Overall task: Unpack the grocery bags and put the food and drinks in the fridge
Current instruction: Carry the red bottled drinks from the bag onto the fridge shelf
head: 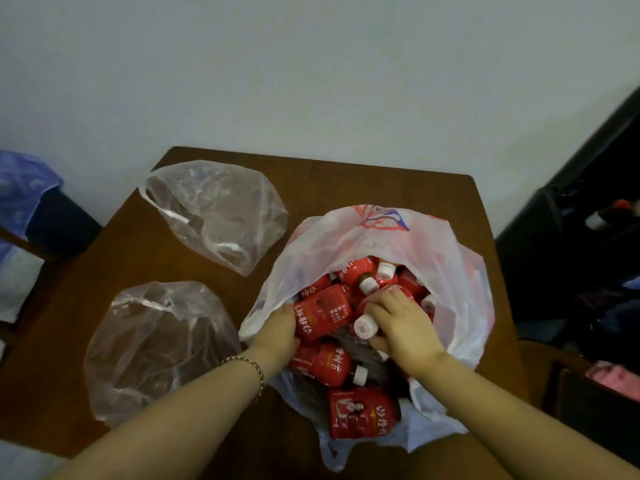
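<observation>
A home room — grocery bag [381, 237] on a wooden table [346, 181] by a plain wall [311, 64], lined bin [59, 223] beside.

left hand [277, 332] fingertips: hidden behind bottle [322, 315] | blue bag [20, 188]: cut by left edge

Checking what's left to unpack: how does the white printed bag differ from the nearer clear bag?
The white printed bag is milky with red and blue print; the clear bag is see-through and plain. The white printed bag holds many red-labelled bottles, with the left hand and right hand in it; the clear bag shows no contents. Both are thin plastic on the table.
</observation>
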Available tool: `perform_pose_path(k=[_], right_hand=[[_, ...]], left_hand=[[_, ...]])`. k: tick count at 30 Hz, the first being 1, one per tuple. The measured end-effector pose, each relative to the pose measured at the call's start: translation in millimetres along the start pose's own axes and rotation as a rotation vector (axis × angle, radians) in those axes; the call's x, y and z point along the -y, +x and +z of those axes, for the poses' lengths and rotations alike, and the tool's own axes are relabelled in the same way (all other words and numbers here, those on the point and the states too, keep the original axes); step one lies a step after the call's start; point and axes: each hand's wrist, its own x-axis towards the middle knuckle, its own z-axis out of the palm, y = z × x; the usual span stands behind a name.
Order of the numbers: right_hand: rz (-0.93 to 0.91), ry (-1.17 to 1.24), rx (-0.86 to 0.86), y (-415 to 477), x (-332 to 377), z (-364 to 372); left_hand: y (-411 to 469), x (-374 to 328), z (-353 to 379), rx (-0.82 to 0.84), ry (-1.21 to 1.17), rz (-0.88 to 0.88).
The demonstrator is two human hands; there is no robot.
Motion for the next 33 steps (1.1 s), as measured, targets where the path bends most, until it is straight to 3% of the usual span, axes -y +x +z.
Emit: perform_pose_path(k=[3,6,9,20,27,31,33], right_hand=[[0.231,0.129,0.029,-4,-1,-10],[0.414,0.198,-0.055,-4,-8,-17],[0.509,0.259,-0.066,5,-12,-22],[0.598,0.403,0.055,0,34,-48],[0.662,0.541,0.216,7,48,-27],[0.672,0.563,0.29,12,44,-32],[0.667,0.572,0.328,12,43,-38]], left_hand=[[2,5,-5,0.026,-0.148,0.049],[-3,6,-17,-0.034,-0.268,0.1],[-9,-3,-31,-0.147,-0.16,0.172],[-28,-42,-54,-0.083,-0.091,0.343],[-43,-35,-30,-0.326,0.174,0.522],[-38,-32,-26,-0.234,0.223,0.515],[-37,-31,-28,-0.276,0.18,0.533]])
